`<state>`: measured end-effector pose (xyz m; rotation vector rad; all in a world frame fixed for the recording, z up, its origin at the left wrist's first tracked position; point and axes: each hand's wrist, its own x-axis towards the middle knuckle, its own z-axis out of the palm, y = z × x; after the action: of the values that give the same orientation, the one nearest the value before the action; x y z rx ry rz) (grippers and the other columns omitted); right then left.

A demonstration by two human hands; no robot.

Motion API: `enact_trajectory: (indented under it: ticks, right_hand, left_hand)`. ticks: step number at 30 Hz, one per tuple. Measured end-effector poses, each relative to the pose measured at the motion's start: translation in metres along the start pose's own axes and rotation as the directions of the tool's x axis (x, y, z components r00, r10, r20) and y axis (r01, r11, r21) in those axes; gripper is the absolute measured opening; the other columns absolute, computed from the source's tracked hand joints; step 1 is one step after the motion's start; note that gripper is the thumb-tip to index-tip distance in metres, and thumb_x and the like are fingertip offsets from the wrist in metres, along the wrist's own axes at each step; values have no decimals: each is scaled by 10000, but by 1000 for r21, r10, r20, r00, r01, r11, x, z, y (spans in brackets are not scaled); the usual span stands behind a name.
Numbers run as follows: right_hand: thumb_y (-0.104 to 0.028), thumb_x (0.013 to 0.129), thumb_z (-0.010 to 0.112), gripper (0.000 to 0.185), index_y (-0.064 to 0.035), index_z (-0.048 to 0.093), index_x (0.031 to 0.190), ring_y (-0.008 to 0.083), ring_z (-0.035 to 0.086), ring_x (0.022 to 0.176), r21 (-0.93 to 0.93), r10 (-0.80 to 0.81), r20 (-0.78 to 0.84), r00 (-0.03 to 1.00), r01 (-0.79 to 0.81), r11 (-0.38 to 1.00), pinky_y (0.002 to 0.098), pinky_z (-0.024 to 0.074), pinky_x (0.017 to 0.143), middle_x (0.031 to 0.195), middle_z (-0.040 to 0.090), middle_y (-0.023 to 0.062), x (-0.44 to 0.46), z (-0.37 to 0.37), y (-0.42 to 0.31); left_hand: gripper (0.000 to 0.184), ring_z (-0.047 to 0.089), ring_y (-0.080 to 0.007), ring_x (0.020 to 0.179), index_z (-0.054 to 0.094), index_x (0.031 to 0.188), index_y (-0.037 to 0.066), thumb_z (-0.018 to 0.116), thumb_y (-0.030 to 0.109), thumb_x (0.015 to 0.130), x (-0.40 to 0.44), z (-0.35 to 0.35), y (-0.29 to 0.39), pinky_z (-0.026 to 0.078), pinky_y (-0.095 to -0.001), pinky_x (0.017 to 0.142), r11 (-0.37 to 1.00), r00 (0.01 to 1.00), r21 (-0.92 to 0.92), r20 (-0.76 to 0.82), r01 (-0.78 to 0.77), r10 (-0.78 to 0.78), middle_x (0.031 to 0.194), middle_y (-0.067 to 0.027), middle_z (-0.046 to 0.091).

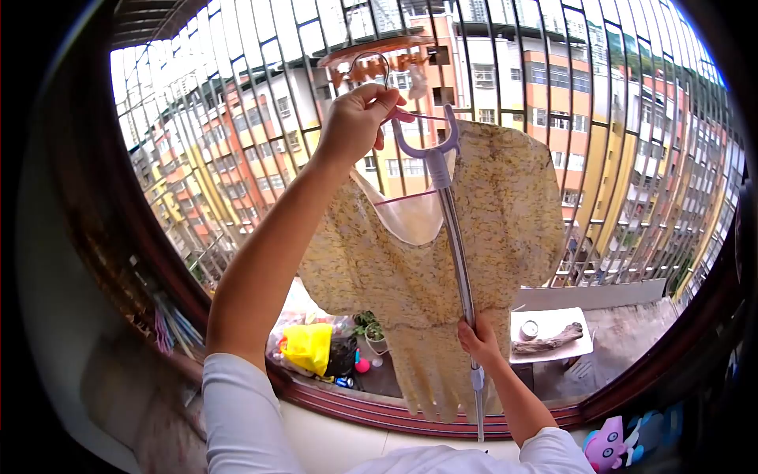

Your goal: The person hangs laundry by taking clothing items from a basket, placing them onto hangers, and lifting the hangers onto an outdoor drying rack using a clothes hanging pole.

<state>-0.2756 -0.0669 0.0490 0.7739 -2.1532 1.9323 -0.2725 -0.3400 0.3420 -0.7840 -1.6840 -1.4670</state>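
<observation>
My left hand (357,118) is raised and closed on the neck of a pink clothes hanger (406,116), whose dark hook rises above my fingers. A pale yellow patterned dress (505,213) hangs from this hanger in front of the window. Lower down, my right hand (480,344) grips the metal shaft of a clothes pole (458,253). The pole stands nearly upright before the dress, and its lilac forked head (433,150) is beside the hanger. I cannot tell whether the fork touches the hanger.
Metal window bars (489,71) stand behind the dress. A round peg hanger (379,51) hangs above. On the ledge are a yellow bag (308,349), a potted plant (369,325) and a white tray (584,341) with driftwood (549,340). More hangers (178,328) are at left.
</observation>
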Motion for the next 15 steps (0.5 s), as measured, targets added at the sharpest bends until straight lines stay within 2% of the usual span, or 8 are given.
enact_trajectory:
  ticks: [5, 8, 9, 11, 12, 13, 15]
  right_hand:
    - [-292, 847, 529, 243, -67, 439, 848, 40, 366, 465, 81, -11, -97, 995, 18, 997, 203, 290, 407, 559, 392, -49, -12, 29, -3]
    - [-274, 854, 522, 231, -61, 432, 855, 39, 362, 456, 148, -55, -130, 990, 74, 986, 196, 282, 398, 559, 390, -49, -20, 46, -13]
    - [-265, 859, 513, 218, -63, 431, 852, 38, 355, 446, 170, -52, -123, 991, 73, 983, 196, 277, 390, 551, 382, -48, -23, 49, -17]
    - [-246, 870, 495, 193, -67, 429, 844, 36, 342, 426, 214, -48, -102, 994, 69, 974, 196, 267, 374, 534, 365, -47, -24, 53, -22]
    - [-246, 870, 495, 193, -67, 429, 844, 36, 342, 426, 210, -56, -127, 990, 82, 974, 196, 267, 374, 534, 365, -47, -22, 54, -22]
    - [-247, 869, 497, 195, -70, 428, 824, 34, 338, 418, 163, -95, -149, 984, 119, 979, 196, 266, 372, 522, 356, -49, -22, 58, -24]
    - [-249, 869, 498, 200, -73, 427, 804, 33, 335, 411, 111, -135, -210, 968, 161, 981, 196, 265, 371, 511, 347, -50, -23, 64, -24]
  left_hand:
    - [240, 398, -43, 364, 596, 851, 63, 481, 274, 871, -1, -5, 15, 311, -163, 346, 992, 991, -98, 101, -78, 88, 805, -65, 645]
    - [232, 414, -36, 368, 600, 876, 61, 499, 269, 862, -4, -7, 25, 307, -160, 333, 992, 991, -86, 83, -96, 103, 852, -58, 626]
    - [214, 414, -32, 369, 604, 885, 75, 506, 264, 859, -4, -7, 25, 299, -160, 331, 991, 992, -100, 86, -85, 93, 821, -38, 616]
    - [199, 451, -55, 405, 583, 950, 43, 502, 203, 862, 0, -8, 24, 363, -190, 366, 988, 983, -126, 149, -92, 110, 846, -76, 625]
    - [191, 452, -54, 408, 576, 964, 43, 495, 185, 865, -2, -7, 26, 352, -179, 361, 992, 986, -103, 144, -68, 83, 856, -80, 624]
    - [242, 506, -68, 468, 558, 1002, 58, 479, 247, 872, 1, -9, 23, 407, -196, 419, 995, 978, -42, 186, -92, 98, 858, -80, 625]
    - [325, 592, -152, 632, 529, 1047, 80, 461, 341, 866, 9, -4, 11, 483, -274, 554, 927, 929, 111, 142, -357, 341, 929, -114, 606]
